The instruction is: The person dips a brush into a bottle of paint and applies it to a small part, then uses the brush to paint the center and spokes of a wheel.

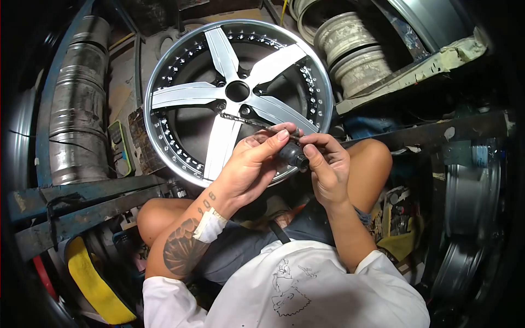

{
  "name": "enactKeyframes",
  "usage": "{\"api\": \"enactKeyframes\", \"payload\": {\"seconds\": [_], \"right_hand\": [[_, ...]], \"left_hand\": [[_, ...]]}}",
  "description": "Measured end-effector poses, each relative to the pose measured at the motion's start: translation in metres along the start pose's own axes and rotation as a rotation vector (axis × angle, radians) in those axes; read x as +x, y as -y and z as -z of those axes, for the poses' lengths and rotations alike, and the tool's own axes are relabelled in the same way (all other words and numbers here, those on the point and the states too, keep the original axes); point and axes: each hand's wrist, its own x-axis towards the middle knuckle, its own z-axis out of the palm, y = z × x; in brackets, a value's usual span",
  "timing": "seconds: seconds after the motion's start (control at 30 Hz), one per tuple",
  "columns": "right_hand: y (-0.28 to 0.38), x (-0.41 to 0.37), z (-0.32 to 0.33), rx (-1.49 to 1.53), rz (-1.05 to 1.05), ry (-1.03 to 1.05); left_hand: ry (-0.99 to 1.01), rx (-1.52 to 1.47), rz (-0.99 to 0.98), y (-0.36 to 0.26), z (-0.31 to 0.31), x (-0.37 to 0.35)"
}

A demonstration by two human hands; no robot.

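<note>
Right above the person's lap, a thin drill bit (pixel 254 123) sits in a dark round chuck (pixel 293 155), and both hands are on this small tool. The bit points up and to the left, and its tip shows in front of the hub area of a big five-spoke wheel (pixel 180 94). I cannot tell if the tip touches the metal.

The left hand (pixel 249 164) has its thumb and first fingers (pixel 273 139) pressed together on the bit, just where it enters the chuck. The right hand (pixel 328 169) is closed around the chuck from the other side, with its fingertips curled over the dark body. The two hands touch each other there.

On the left wrist there is a band of pale tape (pixel 210 225). The wheel leans behind the hands, close to the bare knees. Further out, worn white rims (pixel 350 49) are stacked at the upper right, a dented metal cylinder (pixel 76 109) stands at the left, and a yellow pad (pixel 98 279) lies low at the left.
</note>
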Motion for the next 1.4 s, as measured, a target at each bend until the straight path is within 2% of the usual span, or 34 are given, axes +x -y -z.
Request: {"api": "enactKeyframes", "payload": {"seconds": [0.23,0.3,0.43,0.57,0.73,0.83,1.0,1.1,1.13,1.23,1.4], "right_hand": [[-0.013,0.027,0.008,0.137,0.007,-0.021],[-0.012,0.045,0.017,0.106,0.068,-0.047],[0.009,0.098,0.030,0.122,0.174,0.031],[0.025,0.161,0.044,0.003,0.242,0.044],[0.011,0.204,0.061,0.190,0.145,-0.073],[0.007,0.205,0.061,0.334,0.083,-0.064],[-0.004,0.209,0.052,0.238,0.023,-0.189],[-0.015,0.215,0.053,0.194,-0.034,-0.196],[-0.020,0.215,0.055,0.119,-0.058,-0.169],[-0.031,0.214,0.061,0.218,-0.160,-0.039],[-0.047,0.208,0.056,0.195,-0.296,-0.053]], "left_hand": [[-0.033,-0.106,0.038,0.015,0.011,0.003],[-0.053,-0.075,0.064,0.015,0.015,0.004],[-0.038,-0.038,0.053,0.013,0.022,0.007],[-0.060,-0.007,0.061,0.008,0.022,0.010],[-0.078,-0.008,0.113,0.008,0.026,0.015],[-0.111,-0.021,0.159,0.007,0.028,0.020],[-0.147,-0.020,0.193,0.001,0.033,0.028],[-0.161,-0.052,0.217,-0.004,0.034,0.033],[-0.161,-0.069,0.221,-0.005,0.035,0.035],[-0.174,-0.043,0.186,-0.005,0.032,0.040],[-0.142,0.100,0.244,-0.027,0.029,0.051]]}}
